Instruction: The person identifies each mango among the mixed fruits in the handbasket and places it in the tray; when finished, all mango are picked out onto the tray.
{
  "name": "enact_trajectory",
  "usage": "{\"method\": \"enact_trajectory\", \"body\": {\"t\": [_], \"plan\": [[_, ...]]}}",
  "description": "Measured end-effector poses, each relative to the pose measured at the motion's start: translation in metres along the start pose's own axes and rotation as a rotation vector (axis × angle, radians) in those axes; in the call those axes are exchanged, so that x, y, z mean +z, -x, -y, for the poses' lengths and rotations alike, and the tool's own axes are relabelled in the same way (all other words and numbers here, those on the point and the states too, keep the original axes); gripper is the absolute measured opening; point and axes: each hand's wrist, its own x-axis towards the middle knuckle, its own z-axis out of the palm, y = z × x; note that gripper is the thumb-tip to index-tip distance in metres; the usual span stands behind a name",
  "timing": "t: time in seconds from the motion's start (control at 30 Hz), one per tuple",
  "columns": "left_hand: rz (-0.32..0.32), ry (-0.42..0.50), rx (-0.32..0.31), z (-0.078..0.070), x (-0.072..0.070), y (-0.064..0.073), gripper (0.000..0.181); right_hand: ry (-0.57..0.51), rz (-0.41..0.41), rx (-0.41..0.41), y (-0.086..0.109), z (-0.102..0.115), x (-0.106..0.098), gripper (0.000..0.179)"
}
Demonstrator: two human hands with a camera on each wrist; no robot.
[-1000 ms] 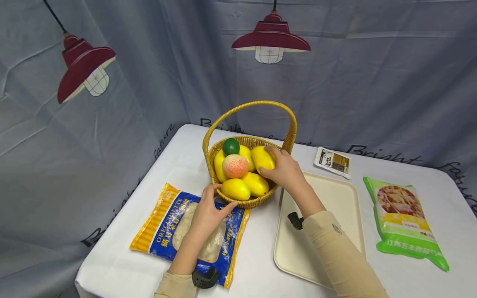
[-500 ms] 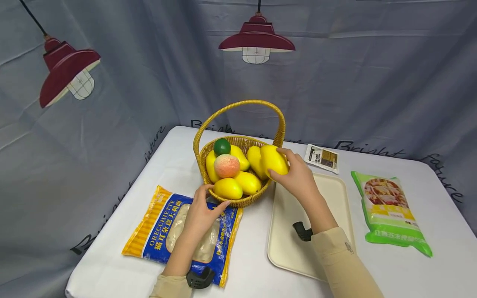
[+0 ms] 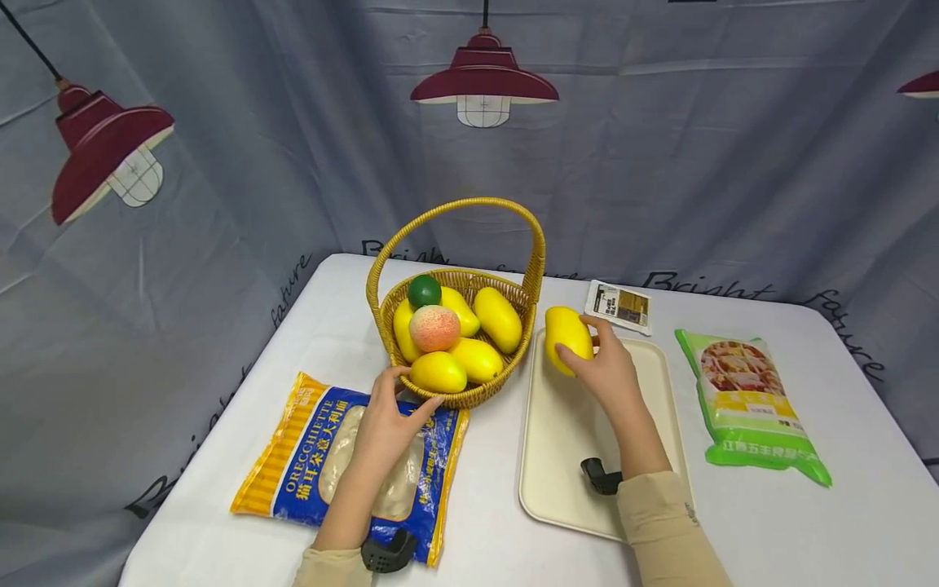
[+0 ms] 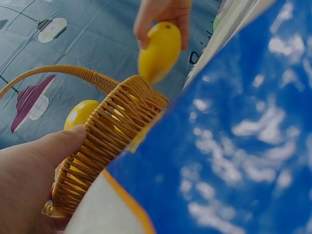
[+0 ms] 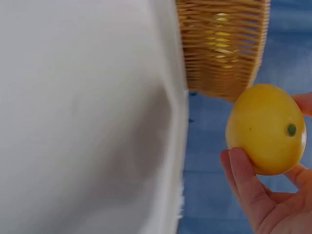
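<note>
A yellow mango [image 3: 568, 340] is pinched between the thumb and fingers of my right hand [image 3: 607, 371], over the far end of a cream tray [image 3: 565, 481]. In the right wrist view, the mango [image 5: 267, 129] shows its green stem spot. My left hand [image 3: 385, 424] holds the near left side of a wicker basket [image 3: 484, 397], its thumb [image 4: 68, 139] against the woven wall in the left wrist view. Inside the basket lie several yellow mangoes [image 3: 499, 319], a pink peach [image 3: 435, 328] and a dark green round fruit [image 3: 425, 291].
A blue and yellow pasta bag [image 3: 308, 456] lies under my left hand and forearm. Behind the tray is a small flat packet [image 3: 619, 306]. To the right lies a green food bag [image 3: 756, 408]. The basket's tall handle [image 3: 469, 204] arches above the fruit.
My right hand has lifted the mango out of the basket and carried it right, over the tray. My left hand stays at the basket. The head view has shifted slightly right.
</note>
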Motion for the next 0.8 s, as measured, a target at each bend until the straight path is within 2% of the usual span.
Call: {"method": "enact_trajectory", "body": {"t": [0.27,0.53,0.8], "plan": [[0.010,0.004,-0.005,0.001,0.000,0.001,0.073,-0.026,0.063,0.099,-0.007,-0.024,0.015,0.072],[0.011,0.004,-0.004,0.001,0.000,0.001,0.072,-0.052,0.099,0.123,-0.011,-0.025,0.023,0.076],[-0.001,-0.006,0.007,0.001,0.000,0.001,0.069,-0.048,0.080,0.120,-0.013,-0.022,0.028,0.079]]}}
